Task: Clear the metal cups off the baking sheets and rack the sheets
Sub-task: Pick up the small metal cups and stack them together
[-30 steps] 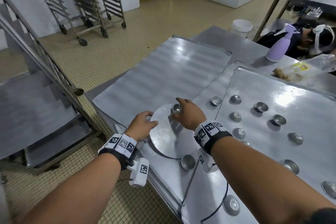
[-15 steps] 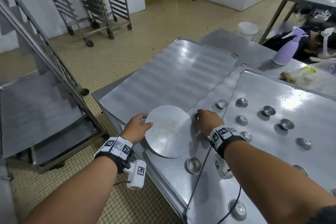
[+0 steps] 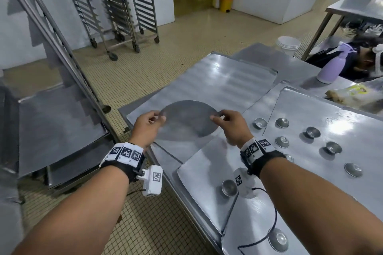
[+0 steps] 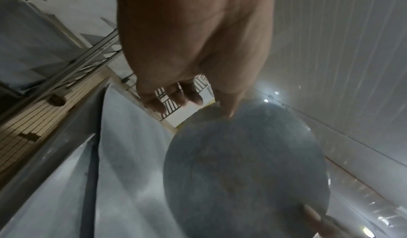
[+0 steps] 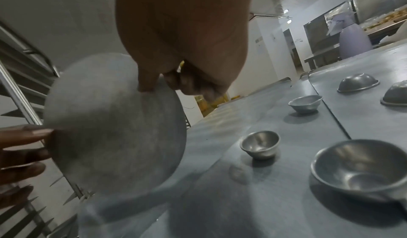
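Above the baking sheet (image 3: pixel 217 80), both hands pinch the seemingly tilted round disc (image 3: pixel 189 119) edges.

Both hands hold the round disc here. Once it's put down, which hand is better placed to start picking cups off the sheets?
Probably the right hand: the metal cups sit on its side; the left hand holds the disc at the far edge.
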The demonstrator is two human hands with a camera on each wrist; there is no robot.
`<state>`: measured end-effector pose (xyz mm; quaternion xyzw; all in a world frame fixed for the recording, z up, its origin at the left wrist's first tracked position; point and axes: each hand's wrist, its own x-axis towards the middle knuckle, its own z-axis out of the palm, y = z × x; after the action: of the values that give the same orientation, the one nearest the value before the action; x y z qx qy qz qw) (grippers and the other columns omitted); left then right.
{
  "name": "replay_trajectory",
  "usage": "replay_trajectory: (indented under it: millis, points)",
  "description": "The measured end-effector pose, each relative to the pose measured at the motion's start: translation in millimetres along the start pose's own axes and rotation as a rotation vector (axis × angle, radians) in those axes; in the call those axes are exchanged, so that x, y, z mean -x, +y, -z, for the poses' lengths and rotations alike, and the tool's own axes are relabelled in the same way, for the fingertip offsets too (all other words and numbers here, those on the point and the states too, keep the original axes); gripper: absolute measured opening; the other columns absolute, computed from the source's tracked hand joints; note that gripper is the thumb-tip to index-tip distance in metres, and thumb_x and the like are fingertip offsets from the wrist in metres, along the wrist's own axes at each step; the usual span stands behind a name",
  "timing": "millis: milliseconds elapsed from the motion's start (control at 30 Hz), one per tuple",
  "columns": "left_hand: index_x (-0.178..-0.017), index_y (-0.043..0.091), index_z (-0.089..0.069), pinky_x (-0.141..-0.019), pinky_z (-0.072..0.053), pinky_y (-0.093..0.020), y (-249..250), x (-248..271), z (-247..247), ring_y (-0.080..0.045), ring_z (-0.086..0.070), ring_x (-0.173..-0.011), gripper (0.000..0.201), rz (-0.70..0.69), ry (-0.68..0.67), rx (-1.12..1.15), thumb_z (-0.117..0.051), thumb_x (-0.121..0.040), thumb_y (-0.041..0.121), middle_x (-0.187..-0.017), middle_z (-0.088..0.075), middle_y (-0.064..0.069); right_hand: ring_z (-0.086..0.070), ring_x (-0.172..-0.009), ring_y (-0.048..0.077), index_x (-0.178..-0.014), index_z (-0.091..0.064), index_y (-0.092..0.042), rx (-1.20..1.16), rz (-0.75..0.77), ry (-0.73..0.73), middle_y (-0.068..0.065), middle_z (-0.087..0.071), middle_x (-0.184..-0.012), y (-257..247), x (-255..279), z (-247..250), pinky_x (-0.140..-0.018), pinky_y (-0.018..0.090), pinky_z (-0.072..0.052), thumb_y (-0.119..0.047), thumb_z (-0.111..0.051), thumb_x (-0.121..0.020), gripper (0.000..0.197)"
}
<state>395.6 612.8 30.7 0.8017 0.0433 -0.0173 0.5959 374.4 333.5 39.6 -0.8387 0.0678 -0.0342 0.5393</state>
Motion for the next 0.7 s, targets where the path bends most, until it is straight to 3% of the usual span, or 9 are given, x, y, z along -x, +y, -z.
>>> replay_trajectory:
  millis: [100,200,267,333,400,467,533,600,700]
  points:
    - [-0.098,0.026,-0.07,-0.077,-0.048,-0.032,12,8,4,-0.018,-0.062,-0.082,0.011,-0.022,0.055,0.083,-0.06,-0.1,0.019,-0.092,-0.069,-0.005,-0.058,-0.058,0.012,-0.089,-0.074,-0.012,-0.142,0.033,0.008,0.004,-0.072,-0.072,-11,8,-5,-0.056,0.02,-0.043,-0.019,-0.068,-0.091,0.01]
    - [-0.1,0.018,-0.073,-0.078,-0.053,-0.037,15,17,5,-0.026,-0.071,-0.098,0.028,0.064,0.081,0.313,-0.045,-0.104,0.017,-0.109,-0.075,-0.008,-0.067,-0.073,0.017,-0.097,-0.076,-0.012,-0.276,-0.014,0.026,0.007,-0.075,-0.09,-14,21,-9,-0.064,0.029,-0.049,-0.004,-0.049,-0.091,0.028]
    - [-0.098,0.016,-0.075,-0.084,-0.057,-0.038,14,24,4,-0.025,-0.071,-0.102,0.026,0.095,0.108,0.376,-0.051,-0.103,0.026,-0.109,-0.076,-0.007,-0.065,-0.071,0.018,-0.092,-0.077,-0.011,-0.347,-0.04,0.041,0.008,-0.073,-0.085,-16,31,-10,-0.064,0.032,-0.049,-0.008,-0.046,-0.092,0.031]
    - [-0.098,0.017,-0.073,-0.093,-0.058,-0.045,10,29,1,-0.025,-0.071,-0.101,0.008,0.094,0.113,0.345,-0.066,-0.097,0.021,-0.103,-0.075,-0.006,-0.062,-0.067,0.017,-0.085,-0.07,-0.008,-0.332,-0.035,0.074,0.005,-0.07,-0.076,-15,42,-11,-0.062,0.034,-0.049,-0.019,-0.055,-0.095,0.021]
    - [-0.102,0.017,-0.065,-0.099,-0.054,-0.051,7,31,-4,-0.029,-0.068,-0.105,0.016,0.126,0.082,0.372,-0.07,-0.091,0.006,-0.105,-0.072,-0.008,-0.062,-0.061,0.017,-0.09,-0.057,-0.011,-0.293,-0.041,0.107,0.003,-0.066,-0.07,-14,52,-8,-0.06,0.036,-0.051,-0.027,-0.066,-0.092,0.019]
    - [-0.11,0.02,-0.06,-0.1,-0.053,-0.051,7,33,-10,-0.032,-0.065,-0.115,0.028,0.175,0.013,0.428,-0.068,-0.092,0.0,-0.121,-0.065,-0.012,-0.061,-0.059,0.018,-0.105,-0.05,-0.014,-0.313,-0.083,0.124,0.005,-0.064,-0.072,-10,60,0,-0.06,0.038,-0.053,-0.029,-0.07,-0.09,0.029]
    - [-0.121,0.018,-0.059,-0.09,-0.059,-0.042,8,37,-20,-0.029,-0.066,-0.111,0.034,0.202,-0.094,0.452,-0.064,-0.094,-0.002,-0.125,-0.063,-0.012,-0.06,-0.06,0.018,-0.119,-0.049,-0.017,-0.291,-0.118,0.134,0.007,-0.062,-0.076,-8,70,14,-0.057,0.035,-0.054,-0.031,-0.07,-0.091,0.037]
    - [-0.128,0.012,-0.057,-0.072,-0.062,-0.031,12,45,-35,-0.023,-0.068,-0.098,0.035,0.203,-0.2,0.402,-0.058,-0.096,-0.003,-0.116,-0.068,-0.008,-0.059,-0.063,0.014,-0.122,-0.049,-0.019,-0.184,-0.131,0.143,0.005,-0.06,-0.083,1,80,29,-0.051,0.027,-0.052,-0.03,-0.067,-0.093,0.035]
    - [-0.127,0.012,-0.057,-0.06,-0.06,-0.03,19,56,-62,-0.023,-0.069,-0.091,0.032,0.166,-0.331,0.251,-0.057,-0.098,-0.001,-0.109,-0.07,-0.008,-0.061,-0.073,0.021,-0.128,-0.049,-0.024,-0.073,-0.179,0.162,0.005,-0.062,-0.095,29,100,51,-0.055,0.03,-0.049,-0.038,-0.067,-0.089,0.045]
